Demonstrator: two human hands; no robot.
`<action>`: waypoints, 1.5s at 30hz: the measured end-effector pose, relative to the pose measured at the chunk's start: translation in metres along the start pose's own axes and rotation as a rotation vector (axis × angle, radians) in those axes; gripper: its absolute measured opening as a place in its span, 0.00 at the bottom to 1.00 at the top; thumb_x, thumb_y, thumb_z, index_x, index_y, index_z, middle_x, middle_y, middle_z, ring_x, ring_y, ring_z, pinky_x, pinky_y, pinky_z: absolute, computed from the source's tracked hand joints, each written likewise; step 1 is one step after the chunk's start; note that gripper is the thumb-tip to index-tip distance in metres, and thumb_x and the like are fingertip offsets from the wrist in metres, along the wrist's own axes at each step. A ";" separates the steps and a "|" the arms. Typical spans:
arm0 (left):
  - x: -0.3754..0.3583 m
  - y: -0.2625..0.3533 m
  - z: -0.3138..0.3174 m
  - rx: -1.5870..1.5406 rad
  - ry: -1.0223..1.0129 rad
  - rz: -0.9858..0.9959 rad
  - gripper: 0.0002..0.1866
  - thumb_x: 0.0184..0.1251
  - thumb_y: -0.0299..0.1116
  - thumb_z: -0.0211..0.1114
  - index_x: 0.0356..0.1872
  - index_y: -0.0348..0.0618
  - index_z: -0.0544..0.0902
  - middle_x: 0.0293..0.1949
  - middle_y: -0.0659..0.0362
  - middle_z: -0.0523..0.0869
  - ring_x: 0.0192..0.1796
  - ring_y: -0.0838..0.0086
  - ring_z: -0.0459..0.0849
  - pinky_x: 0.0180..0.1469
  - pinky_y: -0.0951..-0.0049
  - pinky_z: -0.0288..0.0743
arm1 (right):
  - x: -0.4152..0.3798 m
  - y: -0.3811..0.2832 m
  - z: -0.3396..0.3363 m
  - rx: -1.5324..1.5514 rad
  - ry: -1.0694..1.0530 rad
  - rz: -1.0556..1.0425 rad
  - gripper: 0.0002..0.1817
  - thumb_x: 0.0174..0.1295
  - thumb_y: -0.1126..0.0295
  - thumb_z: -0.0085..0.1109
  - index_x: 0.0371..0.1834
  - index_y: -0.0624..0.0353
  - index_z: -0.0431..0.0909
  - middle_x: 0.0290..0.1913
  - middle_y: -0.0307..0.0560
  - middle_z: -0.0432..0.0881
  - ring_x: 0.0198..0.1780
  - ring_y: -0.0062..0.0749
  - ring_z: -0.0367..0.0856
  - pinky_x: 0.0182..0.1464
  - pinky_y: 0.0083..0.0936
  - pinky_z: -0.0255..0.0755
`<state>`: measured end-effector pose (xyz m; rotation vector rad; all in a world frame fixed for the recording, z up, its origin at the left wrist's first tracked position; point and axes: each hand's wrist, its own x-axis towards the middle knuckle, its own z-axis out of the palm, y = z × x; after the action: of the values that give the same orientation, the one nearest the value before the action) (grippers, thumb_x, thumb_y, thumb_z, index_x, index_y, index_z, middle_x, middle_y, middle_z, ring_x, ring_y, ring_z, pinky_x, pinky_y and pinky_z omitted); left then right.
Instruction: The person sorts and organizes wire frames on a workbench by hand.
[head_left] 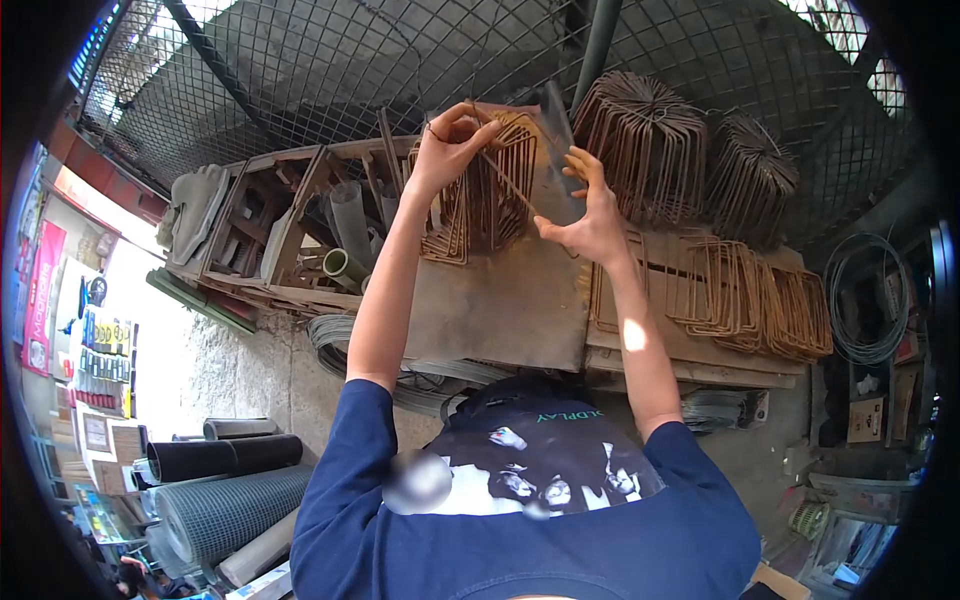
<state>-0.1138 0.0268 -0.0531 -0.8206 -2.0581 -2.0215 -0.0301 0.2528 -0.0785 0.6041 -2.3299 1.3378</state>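
Note:
My left hand is closed, thumb and fingers pinched on a thin rusty rebar stirrup, a bent steel frame held tilted above a metal-topped bench. My right hand spans the stirrup's other side, thumb at the lower rod and bent fingers at the upper one; the exact contact is hard to see. Just behind my left hand, a stack of similar rusty stirrups stands on the bench, partly hidden by the hand and the held frame.
Tall bundles of stirrups lean at the back right, with more lying on the wooden planks. Wooden bins line the left. Wire mesh fencing closes the back. Mesh rolls lie lower left; a wire coil hangs right.

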 end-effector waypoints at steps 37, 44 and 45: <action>0.008 0.003 0.010 0.064 -0.017 -0.019 0.19 0.73 0.40 0.55 0.33 0.32 0.85 0.23 0.59 0.85 0.29 0.79 0.83 0.39 0.77 0.76 | -0.016 0.016 0.064 -0.144 0.084 0.314 0.62 0.32 0.60 0.78 0.67 0.78 0.48 0.61 0.68 0.56 0.61 0.58 0.64 0.61 0.40 0.66; 0.007 0.000 0.017 0.048 -0.009 0.008 0.20 0.72 0.42 0.56 0.33 0.32 0.85 0.22 0.59 0.84 0.29 0.79 0.83 0.38 0.77 0.77 | -0.022 0.036 0.076 -0.083 0.077 0.293 0.61 0.32 0.59 0.78 0.68 0.75 0.48 0.60 0.66 0.57 0.61 0.58 0.65 0.61 0.40 0.67; 0.009 -0.002 0.017 0.030 -0.006 0.009 0.20 0.72 0.42 0.56 0.33 0.32 0.85 0.22 0.60 0.84 0.28 0.79 0.83 0.37 0.77 0.77 | -0.022 0.040 0.081 -0.084 0.075 0.293 0.61 0.32 0.59 0.78 0.68 0.75 0.48 0.60 0.66 0.57 0.61 0.58 0.65 0.61 0.40 0.67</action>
<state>-0.1171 0.0460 -0.0519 -0.8310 -2.0791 -1.9803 -0.0430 0.2039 -0.1566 0.1876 -2.4679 1.3485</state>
